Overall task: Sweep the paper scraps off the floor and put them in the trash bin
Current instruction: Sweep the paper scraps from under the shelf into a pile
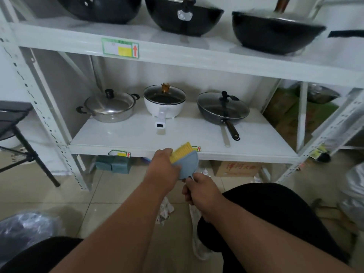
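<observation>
My left hand (164, 168) grips a small brush with yellow bristles (180, 153), held up in front of the lower shelf. A blue-grey dustpan (187, 165) sits against the brush, and my right hand (201, 189) pinches its handle from below. Crumpled paper scraps (165, 210) lie on the tiled floor beneath my arms, with more scraps (204, 172) under the shelf edge and a long white scrap (198, 239) beside my right knee. A trash bin lined with a clear bag (27, 231) stands at the lower left.
A white metal shelf (177, 138) carries a steel pot (110, 107), a white electric pot (164, 103) and a lidded pan (223, 109). Woks sit on the shelf above. A cardboard box (238, 169) lies beneath. A black folding stool (17, 123) stands left.
</observation>
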{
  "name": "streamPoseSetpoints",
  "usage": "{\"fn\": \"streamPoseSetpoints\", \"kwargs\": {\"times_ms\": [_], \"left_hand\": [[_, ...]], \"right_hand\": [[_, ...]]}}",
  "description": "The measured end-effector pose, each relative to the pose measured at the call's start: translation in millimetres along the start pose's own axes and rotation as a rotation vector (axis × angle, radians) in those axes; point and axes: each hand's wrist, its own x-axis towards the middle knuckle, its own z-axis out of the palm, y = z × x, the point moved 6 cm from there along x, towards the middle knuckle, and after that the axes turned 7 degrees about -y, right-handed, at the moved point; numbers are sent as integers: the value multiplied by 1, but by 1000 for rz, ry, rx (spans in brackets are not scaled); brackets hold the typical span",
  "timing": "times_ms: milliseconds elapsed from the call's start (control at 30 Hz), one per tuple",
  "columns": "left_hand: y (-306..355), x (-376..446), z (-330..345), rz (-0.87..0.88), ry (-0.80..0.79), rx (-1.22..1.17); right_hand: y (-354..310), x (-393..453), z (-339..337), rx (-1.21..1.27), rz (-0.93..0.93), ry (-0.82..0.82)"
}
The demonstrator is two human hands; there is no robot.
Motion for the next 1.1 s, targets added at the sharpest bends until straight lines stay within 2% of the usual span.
{"fn": "streamPoseSetpoints", "kwargs": {"times_ms": [333, 600, 800, 1100], "left_hand": [[4, -22, -7, 28, 20, 71], [-1, -39, -3, 55, -39, 117], [-32, -28, -14, -80, 80, 99], [-61, -1, 22, -155, 37, 108]], "right_hand": [[1, -28, -12, -67, -68, -20], [8, -31, -20, -71, -21, -107], [15, 8, 7, -35, 18, -250], [43, 42, 10, -32, 113, -260]]}}
